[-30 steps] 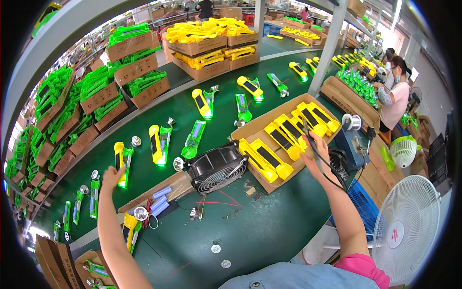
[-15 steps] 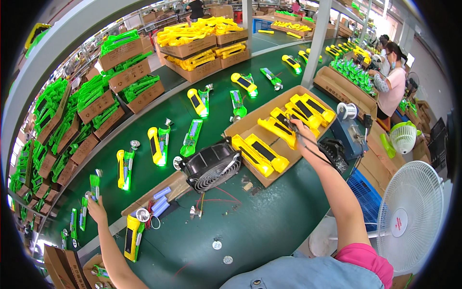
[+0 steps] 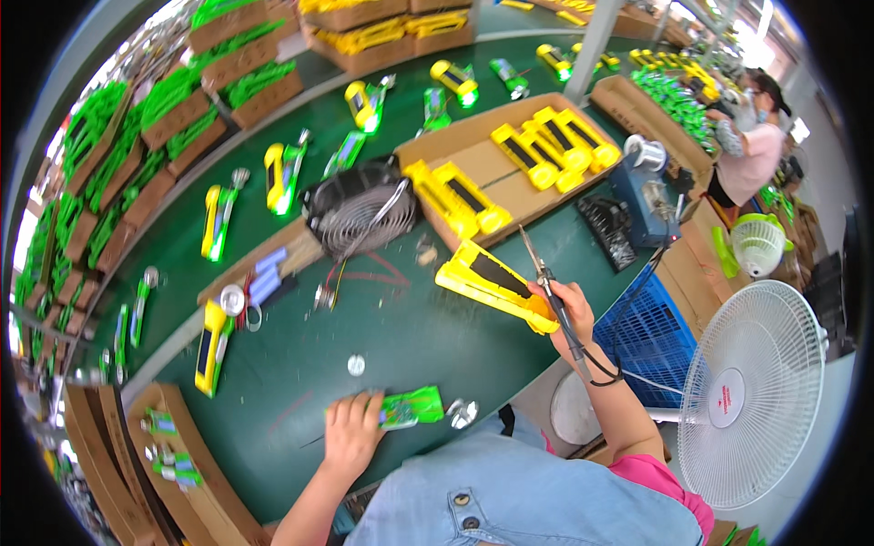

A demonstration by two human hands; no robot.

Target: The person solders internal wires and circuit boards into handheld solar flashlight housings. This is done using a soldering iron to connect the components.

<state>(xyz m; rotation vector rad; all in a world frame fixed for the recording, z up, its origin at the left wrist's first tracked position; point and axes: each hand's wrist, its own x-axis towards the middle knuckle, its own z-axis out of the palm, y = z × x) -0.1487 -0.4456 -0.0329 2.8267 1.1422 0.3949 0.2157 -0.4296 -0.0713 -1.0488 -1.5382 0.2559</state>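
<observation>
My left hand (image 3: 353, 429) is closed on one end of a green flashlight casing (image 3: 412, 407) at the table's near edge. A silver reflector (image 3: 462, 414) lies at the casing's other end. In my right hand (image 3: 571, 311) are both a soldering iron (image 3: 546, 278), its tip pointing up and away, and a yellow flashlight casing (image 3: 482, 278) with a dark panel. The yellow casing is tilted above the table, its far end toward the left. More yellow casings (image 3: 564, 150) lie in a cardboard box (image 3: 473, 136) just beyond.
A black blower fan (image 3: 360, 205) stands left of the box, near several blue-purple battery cells (image 3: 267, 278). Lit flashlights line the green conveyor (image 3: 173, 218) behind. On the right are a blue soldering station (image 3: 642, 200), a solder spool (image 3: 646, 153), a blue crate (image 3: 651, 332) and a white fan (image 3: 728, 396).
My left hand has brought a green casing from the conveyor to the table before me. My right hand has lifted a yellow casing out of the box and drawn it nearer. The view has shifted.
</observation>
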